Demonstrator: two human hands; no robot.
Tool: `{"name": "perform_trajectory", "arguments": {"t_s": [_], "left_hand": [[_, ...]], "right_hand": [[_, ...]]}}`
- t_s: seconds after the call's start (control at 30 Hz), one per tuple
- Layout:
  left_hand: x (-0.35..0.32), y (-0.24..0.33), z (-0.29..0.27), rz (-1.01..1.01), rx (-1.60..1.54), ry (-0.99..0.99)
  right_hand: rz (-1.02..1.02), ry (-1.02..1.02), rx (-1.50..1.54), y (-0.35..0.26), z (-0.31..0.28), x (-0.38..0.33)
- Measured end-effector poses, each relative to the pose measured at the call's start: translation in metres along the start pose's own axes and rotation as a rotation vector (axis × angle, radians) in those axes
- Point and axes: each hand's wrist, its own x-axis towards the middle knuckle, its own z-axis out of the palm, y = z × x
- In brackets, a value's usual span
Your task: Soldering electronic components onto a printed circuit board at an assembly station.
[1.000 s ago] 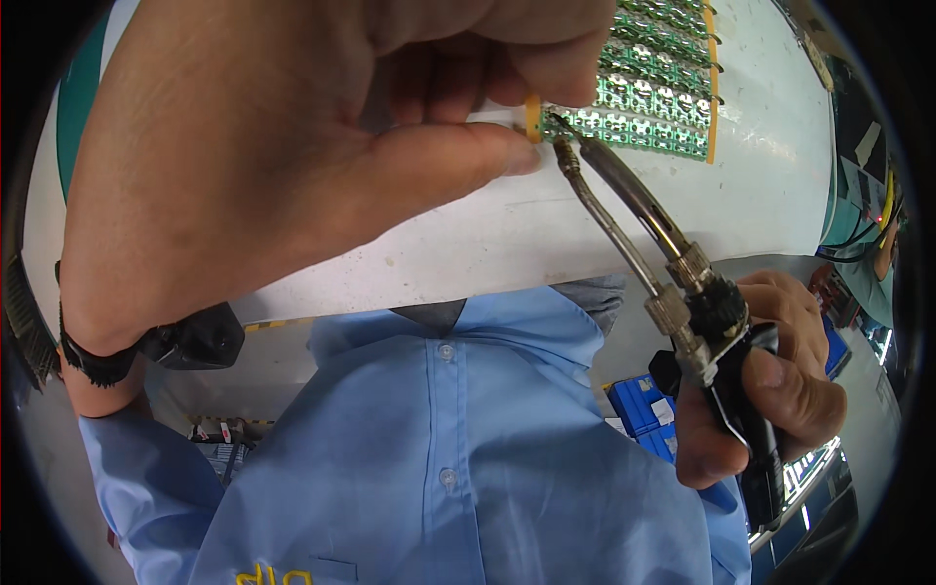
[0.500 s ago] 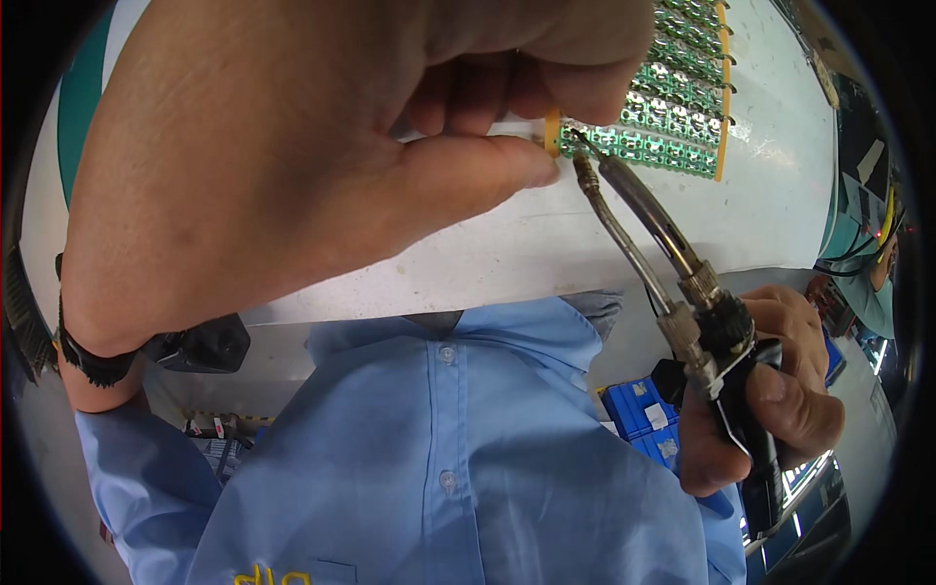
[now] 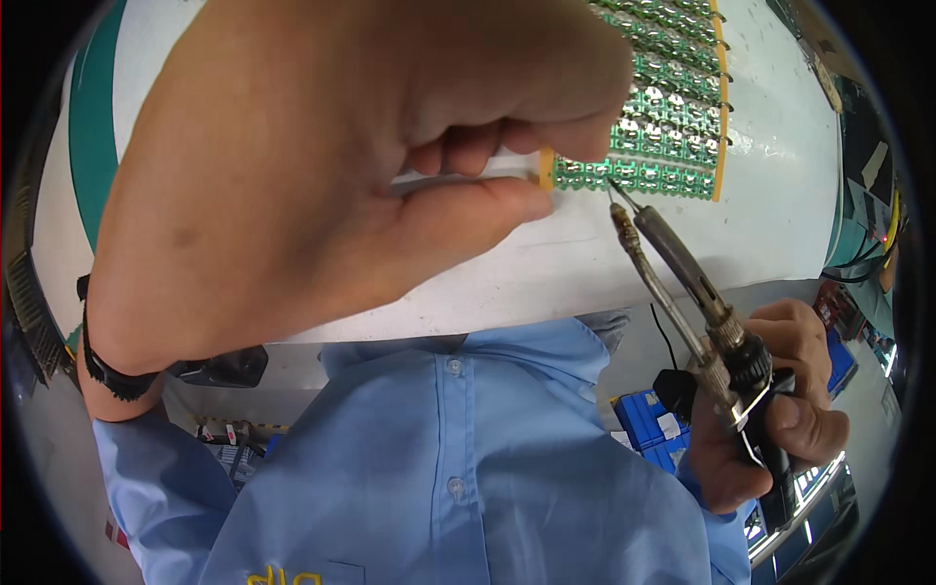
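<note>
A green circuit board panel (image 3: 673, 146) with yellow edge strips and rows of shiny metal parts lies on the white table. My left hand (image 3: 390, 146) reaches across it from the left, fingers curled and thumb bent, gripping the panel by its left edge strip. The hand hides the panel's upper left part. My right hand (image 3: 780, 409) is wrapped round the black handle of a soldering iron (image 3: 682, 253). A thin metal feed tube (image 3: 648, 268) runs alongside the iron. The iron's tip is at the panel's nearest row, a little right of my left thumb.
The white table (image 3: 468, 283) curves along its front edge, close to my blue shirt. Blue boxes (image 3: 648, 419) stand below at the right, near my right hand. A dark cable (image 3: 663, 331) hangs by the table edge. Green matting (image 3: 91, 136) shows at the far left.
The soldering iron's tip has moved right along the panel's nearest row, away from the left edge strip. The whole view has shifted slightly. My left hand stays at the panel's left edge.
</note>
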Motion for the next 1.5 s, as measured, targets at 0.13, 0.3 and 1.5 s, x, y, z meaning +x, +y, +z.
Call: {"name": "perform_trajectory", "arguments": {"t_s": [0.13, 0.3, 1.5], "left_hand": [[-0.005, 0.004, 0.002, -0.025, -0.001, 0.054], [-0.011, 0.003, 0.002, -0.061, -0.025, 0.043], [-0.045, 0.000, -0.048, -0.331, 0.434, 0.349]], "right_hand": [[-0.077, 0.030, 0.087, 0.010, 0.007, 0.000], [-0.194, -0.042, 0.101, 0.012, 0.010, 0.012], [-0.138, 0.327, 0.001, 0.020, 0.048, 0.024]]}}
